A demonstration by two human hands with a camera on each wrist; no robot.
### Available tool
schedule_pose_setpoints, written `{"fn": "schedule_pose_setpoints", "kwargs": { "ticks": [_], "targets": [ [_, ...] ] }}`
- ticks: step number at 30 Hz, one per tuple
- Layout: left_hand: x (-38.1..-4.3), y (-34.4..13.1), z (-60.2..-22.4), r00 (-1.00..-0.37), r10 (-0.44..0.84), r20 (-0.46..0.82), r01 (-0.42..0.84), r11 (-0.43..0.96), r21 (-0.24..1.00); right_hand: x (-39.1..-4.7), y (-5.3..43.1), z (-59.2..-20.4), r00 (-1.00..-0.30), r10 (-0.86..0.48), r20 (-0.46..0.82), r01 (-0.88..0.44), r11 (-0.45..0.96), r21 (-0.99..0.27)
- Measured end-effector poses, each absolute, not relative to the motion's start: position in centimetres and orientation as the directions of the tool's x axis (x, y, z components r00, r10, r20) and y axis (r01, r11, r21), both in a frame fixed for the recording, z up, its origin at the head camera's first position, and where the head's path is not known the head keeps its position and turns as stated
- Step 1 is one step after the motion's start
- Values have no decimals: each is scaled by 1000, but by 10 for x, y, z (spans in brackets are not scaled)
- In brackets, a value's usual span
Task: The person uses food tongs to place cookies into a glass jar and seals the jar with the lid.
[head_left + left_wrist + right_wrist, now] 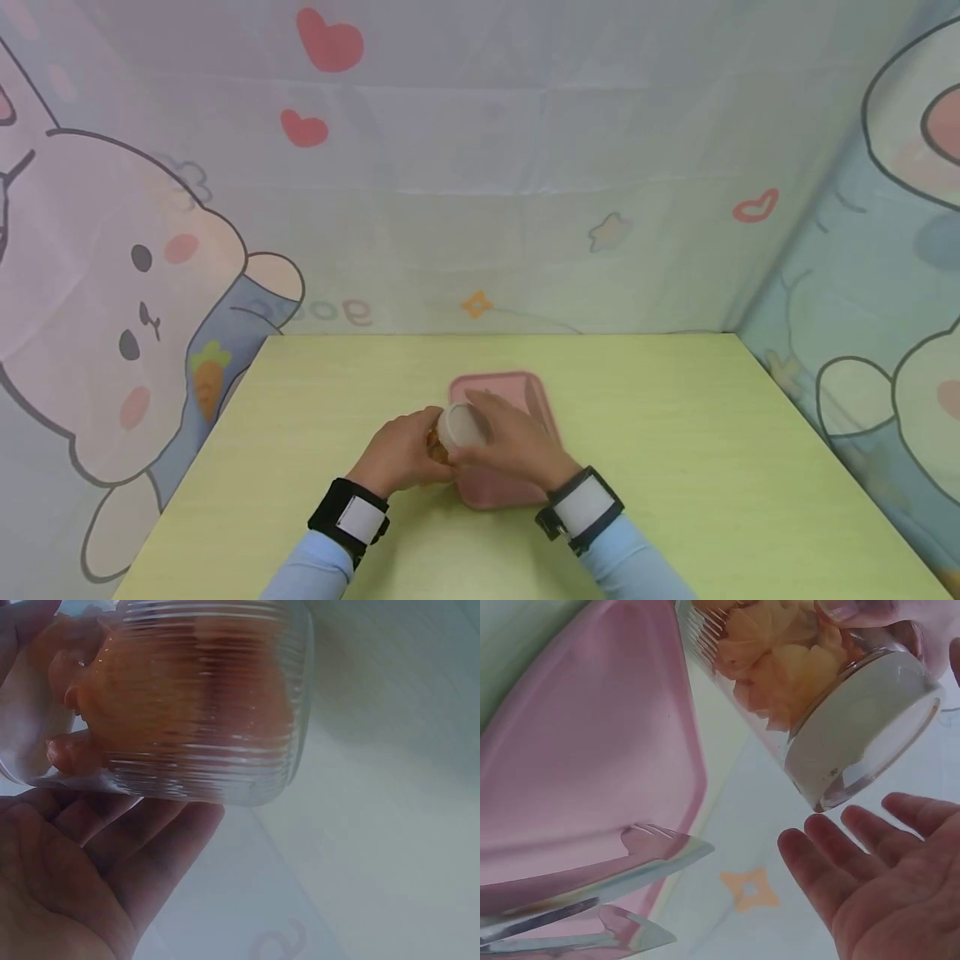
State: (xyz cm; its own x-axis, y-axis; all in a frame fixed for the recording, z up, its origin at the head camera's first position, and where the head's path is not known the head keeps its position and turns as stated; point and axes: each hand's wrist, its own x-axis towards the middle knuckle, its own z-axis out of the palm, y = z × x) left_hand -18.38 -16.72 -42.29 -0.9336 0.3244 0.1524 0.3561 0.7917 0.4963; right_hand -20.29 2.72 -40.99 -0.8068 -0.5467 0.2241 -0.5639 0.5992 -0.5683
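My left hand (405, 450) grips a clear ribbed jar (202, 697) round its side, the fingers under it in the left wrist view. Orange, petal-like pieces (772, 660) fill much of the jar. Its white lid (459, 427) is on and faces my right hand (513, 437), with the jar tipped on its side. In the right wrist view the right hand's fingers (877, 832) are spread and nearly straight, their tips close by the lid's rim (862, 727). The jar is held over the left part of a pink tray (495, 492).
Two shiny, long strips with pointed ends (645, 859) lie on the tray's right side. The pale yellow table (660, 417) stretches around the tray. Behind and beside it hangs a printed cloth backdrop (480, 167) with cartoon animals and hearts.
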Motion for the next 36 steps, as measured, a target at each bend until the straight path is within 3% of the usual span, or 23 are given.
{"fn": "schedule_pose_setpoints", "kwargs": {
  "ticks": [5,11,28,36],
  "targets": [
    [-185,-168,-425,-934,323,154,356,792,496,-201,27,-404,-745,-626,231,-636,559,-532],
    [-184,-168,-425,-931,325,166,363,786,501,-198,26,-402,-737,-632,240,-646,555,-523],
    [-185,-169,-428,-924,337,181,382,787,485,-192,13,-402,-810,-524,261,-572,611,-547],
    [-185,-168,-427,-925,334,182,380,789,483,-194,12,-406,-813,-512,276,-572,615,-542]
  ]
}}
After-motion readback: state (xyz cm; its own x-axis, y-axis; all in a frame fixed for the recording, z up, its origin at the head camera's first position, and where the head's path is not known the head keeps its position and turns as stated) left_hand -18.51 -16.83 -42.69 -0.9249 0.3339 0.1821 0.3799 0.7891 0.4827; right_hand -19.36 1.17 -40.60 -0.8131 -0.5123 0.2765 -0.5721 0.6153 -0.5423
